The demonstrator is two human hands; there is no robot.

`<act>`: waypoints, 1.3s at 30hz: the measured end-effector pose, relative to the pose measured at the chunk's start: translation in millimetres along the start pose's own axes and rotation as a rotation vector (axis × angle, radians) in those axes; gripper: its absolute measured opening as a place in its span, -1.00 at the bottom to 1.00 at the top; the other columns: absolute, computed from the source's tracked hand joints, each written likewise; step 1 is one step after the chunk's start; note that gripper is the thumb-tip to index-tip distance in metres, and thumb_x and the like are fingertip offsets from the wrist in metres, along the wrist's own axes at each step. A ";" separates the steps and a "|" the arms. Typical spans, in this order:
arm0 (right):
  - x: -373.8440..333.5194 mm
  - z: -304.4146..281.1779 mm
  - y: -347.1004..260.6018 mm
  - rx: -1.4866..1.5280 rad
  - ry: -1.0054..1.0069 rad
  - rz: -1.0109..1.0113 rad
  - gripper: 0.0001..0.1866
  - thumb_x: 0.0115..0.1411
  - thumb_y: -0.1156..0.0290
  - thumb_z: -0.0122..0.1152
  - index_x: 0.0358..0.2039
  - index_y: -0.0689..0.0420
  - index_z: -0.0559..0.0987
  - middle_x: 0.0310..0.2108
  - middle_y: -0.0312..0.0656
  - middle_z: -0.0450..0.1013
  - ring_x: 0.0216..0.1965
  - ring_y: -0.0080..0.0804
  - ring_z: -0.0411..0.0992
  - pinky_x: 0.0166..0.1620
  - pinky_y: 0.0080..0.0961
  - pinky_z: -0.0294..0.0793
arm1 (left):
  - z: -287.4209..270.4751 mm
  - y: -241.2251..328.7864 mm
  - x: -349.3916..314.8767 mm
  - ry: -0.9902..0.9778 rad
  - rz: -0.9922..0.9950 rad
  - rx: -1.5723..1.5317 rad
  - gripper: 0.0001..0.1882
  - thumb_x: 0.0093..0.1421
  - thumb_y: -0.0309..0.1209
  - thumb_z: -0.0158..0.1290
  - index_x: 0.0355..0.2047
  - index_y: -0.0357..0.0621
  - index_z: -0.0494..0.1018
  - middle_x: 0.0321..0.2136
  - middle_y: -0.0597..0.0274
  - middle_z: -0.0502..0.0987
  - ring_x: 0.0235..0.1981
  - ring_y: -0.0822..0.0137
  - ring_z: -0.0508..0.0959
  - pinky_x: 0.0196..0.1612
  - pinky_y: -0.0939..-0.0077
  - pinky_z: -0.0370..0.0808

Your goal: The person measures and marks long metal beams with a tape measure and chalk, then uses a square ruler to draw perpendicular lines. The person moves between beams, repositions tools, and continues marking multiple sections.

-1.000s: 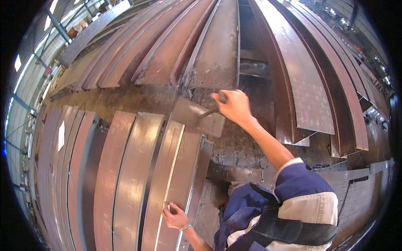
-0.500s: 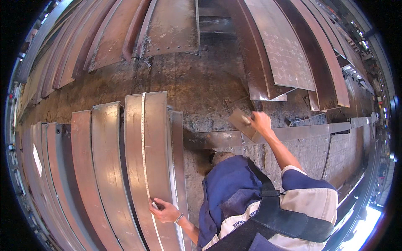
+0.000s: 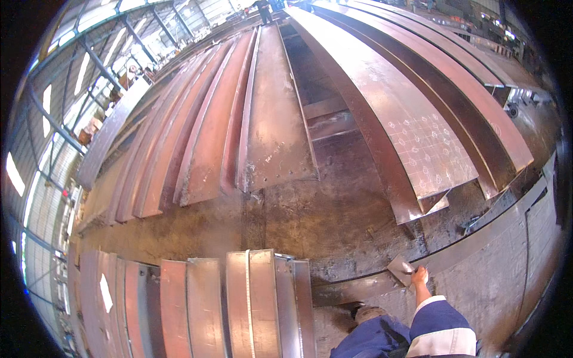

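Note:
My right hand (image 3: 421,275) is closed on the edge of a small flat metal plate (image 3: 400,269). It is out to the right of my body, over a long flat steel bar. My left hand is outside the picture. Below the middle of the view, a pale measuring tape (image 3: 249,304) runs lengthwise along the top of a brown steel beam (image 3: 268,310).
More steel beams (image 3: 174,298) lie side by side at the lower left. Across the dark floor (image 3: 286,221), long rusty beams (image 3: 277,137) stretch away, one with a chalked grid (image 3: 430,146). A person (image 3: 262,11) stands far off. The long flat bar (image 3: 352,289) crosses near my feet.
The view has tilted up toward the far beams and the building. My left hand, earlier on the taped beam with a small white stick, has dropped out of view. My right hand still grips the plate.

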State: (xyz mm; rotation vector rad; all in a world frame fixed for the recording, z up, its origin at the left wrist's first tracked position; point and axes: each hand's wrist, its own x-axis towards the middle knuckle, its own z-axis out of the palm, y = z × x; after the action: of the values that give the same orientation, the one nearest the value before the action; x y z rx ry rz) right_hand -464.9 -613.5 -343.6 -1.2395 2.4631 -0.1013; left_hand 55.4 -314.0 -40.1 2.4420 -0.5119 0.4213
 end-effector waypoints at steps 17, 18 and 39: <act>-191.3 -96.4 -229.4 0.100 -0.559 -0.971 -0.43 0.10 0.00 0.29 -0.01 0.16 0.60 -0.12 0.06 0.61 -0.01 0.05 0.56 0.04 -0.10 0.56 | -70.1 103.3 -71.7 -0.297 -0.037 -0.562 -0.71 0.43 -0.31 0.01 -0.10 -0.34 0.53 -0.27 -0.08 0.58 -0.26 0.07 0.56 -0.14 0.27 0.53; -219.8 -109.2 -236.1 0.177 -0.645 -1.146 -0.44 0.13 -0.01 0.30 -0.01 0.17 0.59 -0.14 0.07 0.62 -0.01 0.04 0.56 0.04 -0.11 0.56 | -76.0 103.8 -78.4 -0.324 -0.044 -0.574 -0.77 0.40 -0.39 0.04 -0.09 -0.32 0.54 -0.21 -0.04 0.58 -0.18 0.10 0.57 -0.08 0.29 0.52; -367.0 -305.9 -164.4 0.539 -0.833 -1.185 -0.74 0.35 0.27 0.18 -0.06 0.15 0.54 -0.55 -0.15 0.61 -0.54 -0.32 0.60 -0.42 -0.28 0.54 | -53.9 69.3 -127.0 -0.566 -0.389 -1.000 -0.71 0.41 -0.21 0.03 -0.06 -0.13 0.58 -0.19 0.29 0.63 -0.19 0.41 0.58 -0.18 0.51 0.45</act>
State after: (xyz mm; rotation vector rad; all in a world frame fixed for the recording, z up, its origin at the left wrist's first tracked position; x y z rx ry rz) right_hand -253.9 -456.7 87.9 -1.7771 0.7356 -0.4137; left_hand -96.4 -299.4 -16.4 1.5685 -0.3285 -0.5885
